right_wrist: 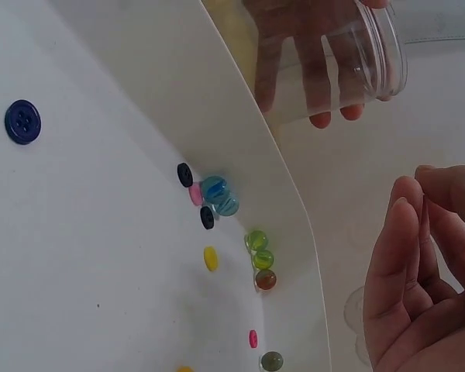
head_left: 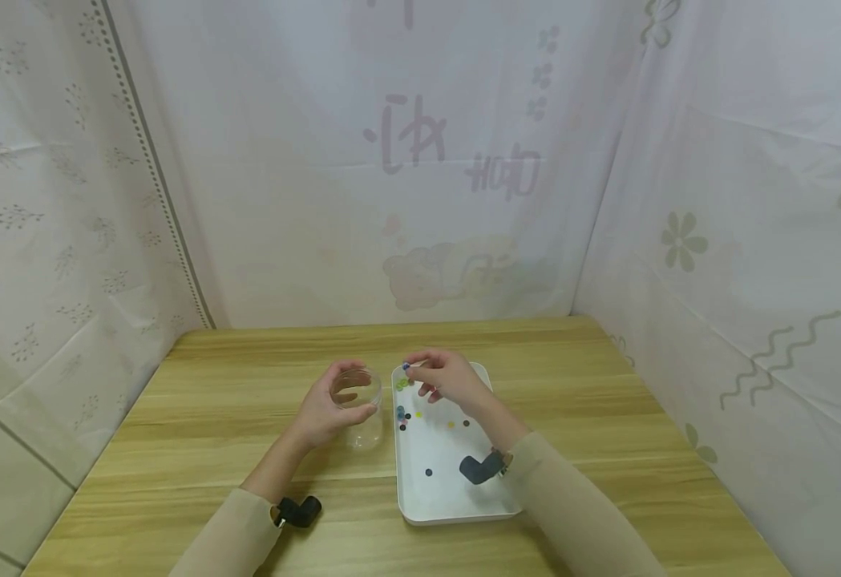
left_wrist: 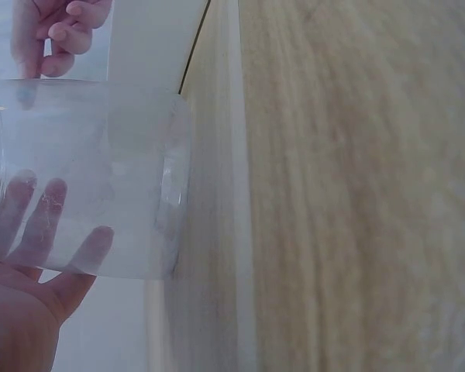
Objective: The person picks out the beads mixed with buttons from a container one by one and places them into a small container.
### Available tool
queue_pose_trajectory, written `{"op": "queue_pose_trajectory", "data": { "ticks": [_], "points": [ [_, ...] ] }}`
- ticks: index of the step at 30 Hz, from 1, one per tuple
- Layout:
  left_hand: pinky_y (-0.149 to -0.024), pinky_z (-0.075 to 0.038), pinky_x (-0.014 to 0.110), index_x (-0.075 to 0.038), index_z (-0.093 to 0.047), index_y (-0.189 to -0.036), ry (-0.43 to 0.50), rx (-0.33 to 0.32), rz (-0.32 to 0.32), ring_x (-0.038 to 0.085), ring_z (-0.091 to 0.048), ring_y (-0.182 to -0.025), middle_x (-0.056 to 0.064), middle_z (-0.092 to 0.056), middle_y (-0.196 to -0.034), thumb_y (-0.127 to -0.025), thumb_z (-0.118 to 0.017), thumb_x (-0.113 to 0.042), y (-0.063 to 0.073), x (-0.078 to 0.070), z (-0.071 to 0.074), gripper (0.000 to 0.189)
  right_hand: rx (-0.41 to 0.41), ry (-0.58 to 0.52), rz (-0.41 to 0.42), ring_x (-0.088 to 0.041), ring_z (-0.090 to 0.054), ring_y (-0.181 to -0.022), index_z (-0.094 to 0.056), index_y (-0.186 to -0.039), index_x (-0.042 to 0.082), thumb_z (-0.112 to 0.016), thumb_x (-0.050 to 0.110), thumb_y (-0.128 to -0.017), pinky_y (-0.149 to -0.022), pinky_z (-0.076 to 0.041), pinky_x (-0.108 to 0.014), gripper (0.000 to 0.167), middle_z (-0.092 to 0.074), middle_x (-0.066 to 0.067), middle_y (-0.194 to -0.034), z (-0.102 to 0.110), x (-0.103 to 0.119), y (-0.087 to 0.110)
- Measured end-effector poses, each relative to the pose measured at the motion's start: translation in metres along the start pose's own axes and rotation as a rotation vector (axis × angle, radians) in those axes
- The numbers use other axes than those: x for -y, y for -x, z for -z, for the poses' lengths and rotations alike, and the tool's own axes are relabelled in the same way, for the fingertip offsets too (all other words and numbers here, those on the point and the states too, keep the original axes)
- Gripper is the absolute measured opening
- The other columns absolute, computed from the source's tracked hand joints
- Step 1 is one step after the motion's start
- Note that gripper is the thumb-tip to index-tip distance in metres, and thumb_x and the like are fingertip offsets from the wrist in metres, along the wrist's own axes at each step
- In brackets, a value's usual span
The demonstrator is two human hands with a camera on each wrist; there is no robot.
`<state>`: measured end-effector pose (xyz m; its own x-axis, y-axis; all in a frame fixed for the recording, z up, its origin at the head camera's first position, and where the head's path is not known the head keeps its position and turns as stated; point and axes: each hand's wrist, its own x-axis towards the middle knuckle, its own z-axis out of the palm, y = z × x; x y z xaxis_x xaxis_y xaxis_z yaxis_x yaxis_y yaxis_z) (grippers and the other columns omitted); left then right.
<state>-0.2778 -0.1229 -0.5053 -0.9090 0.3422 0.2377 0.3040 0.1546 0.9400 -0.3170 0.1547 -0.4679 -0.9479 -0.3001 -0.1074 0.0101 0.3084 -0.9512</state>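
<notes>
My left hand (head_left: 325, 410) grips a clear, lidless jar (head_left: 365, 433) round its upper part, thumb on the near side. In the left wrist view the jar (left_wrist: 77, 147) looks empty. Over the far left corner of a white tray (head_left: 420, 503), my right hand (head_left: 452, 383) pinches a small blue-purple piece (head_left: 406, 365) between thumb and forefinger; whether it is a button or a marble I cannot tell. In the right wrist view, blue marbles (right_wrist: 215, 188), green marbles (right_wrist: 257, 240), a brown marble (right_wrist: 266, 280) and a grey marble (right_wrist: 272, 361) lie along the tray wall.
Scattered on the tray floor are a navy button (right_wrist: 23, 122), a yellow button (right_wrist: 210, 258), a pink button (right_wrist: 253, 339) and black buttons (right_wrist: 184, 175). The tray stands on a wooden table (head_left: 247, 449), right of the jar. Pale printed curtains (head_left: 305, 224) enclose the table.
</notes>
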Motion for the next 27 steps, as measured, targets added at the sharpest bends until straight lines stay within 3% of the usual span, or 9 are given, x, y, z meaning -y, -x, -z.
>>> {"op": "queue_pose_trajectory", "data": {
  "ticks": [11,21,27],
  "points": [
    [-0.118,-0.050,0.068,-0.008,-0.050,-0.150,-0.005,0.006,-0.007,0.045,-0.060,-0.141,0.022,-0.065,-0.147,-0.093,-0.087,-0.017,0.000,0.001,0.000,0.069,0.002,-0.001,0.028,-0.018,-0.070,-0.075,-0.074,-0.135,0.011,-0.079,0.028,-0.102,-0.066,-0.061,-0.027,0.038,-0.077,-0.021,-0.110,-0.001,0.007,0.004],
    [-0.118,-0.051,0.065,-0.003,-0.047,-0.153,-0.017,-0.008,0.005,0.042,-0.061,-0.141,0.020,-0.066,-0.146,-0.092,-0.087,-0.013,0.000,0.002,-0.001,0.073,0.018,0.002,0.069,-0.016,-0.071,-0.076,-0.075,-0.134,0.013,-0.078,0.029,-0.103,-0.066,-0.061,-0.028,0.036,-0.075,-0.004,-0.098,-0.001,0.016,0.007],
    [-0.117,-0.050,0.068,0.000,-0.046,-0.153,-0.023,-0.001,-0.010,0.046,-0.061,-0.141,0.023,-0.066,-0.147,-0.093,-0.086,-0.015,0.001,-0.001,-0.001,0.074,0.029,-0.016,0.081,-0.016,-0.071,-0.076,-0.076,-0.133,0.014,-0.079,0.028,-0.102,-0.066,-0.061,-0.029,0.034,-0.074,-0.002,-0.095,-0.005,0.025,0.012]
  ]
}}
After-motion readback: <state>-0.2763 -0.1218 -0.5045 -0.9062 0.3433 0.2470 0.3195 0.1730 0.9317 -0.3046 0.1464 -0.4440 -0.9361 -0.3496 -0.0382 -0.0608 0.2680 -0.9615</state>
